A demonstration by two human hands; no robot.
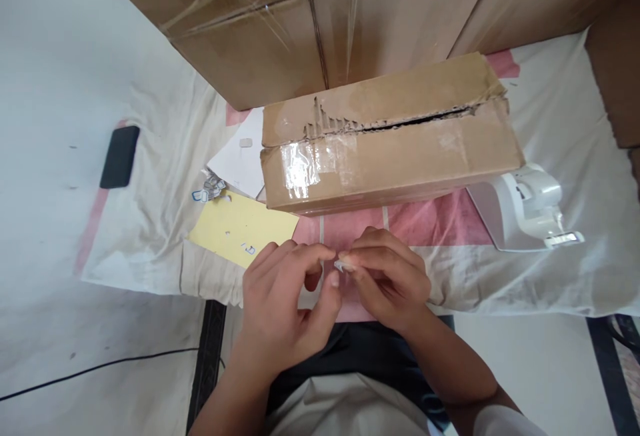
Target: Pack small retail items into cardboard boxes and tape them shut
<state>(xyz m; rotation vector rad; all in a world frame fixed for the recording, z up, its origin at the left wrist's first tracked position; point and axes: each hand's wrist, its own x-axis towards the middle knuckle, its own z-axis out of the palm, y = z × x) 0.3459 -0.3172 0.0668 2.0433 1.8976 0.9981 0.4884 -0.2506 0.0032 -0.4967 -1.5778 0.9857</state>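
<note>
My right hand (pixel 387 276) pinches a small whitish piece (pixel 342 266) between thumb and fingertips; it looks like a paper cutout but is too small to name surely. Just left of it is my left hand (pixel 287 296), its thumb and index finger apart around a gap and the other fingers curled. I see nothing held in that hand. Left of the hands a yellow sheet (pixel 225 226) lies with tiny blue-marked bits on it. At its upper edge sits a small heap of cut scraps (pixel 210 188).
A torn-topped cardboard box (pixel 400 163) stands right behind my hands, with large taped cartons (pixel 260 43) beyond. To the right is a white tape dispenser (pixel 520 209). White paper (pixel 240 163) and a dark phone-like slab (pixel 120 156) lie left. A cable (pixel 100 366) crosses the floor.
</note>
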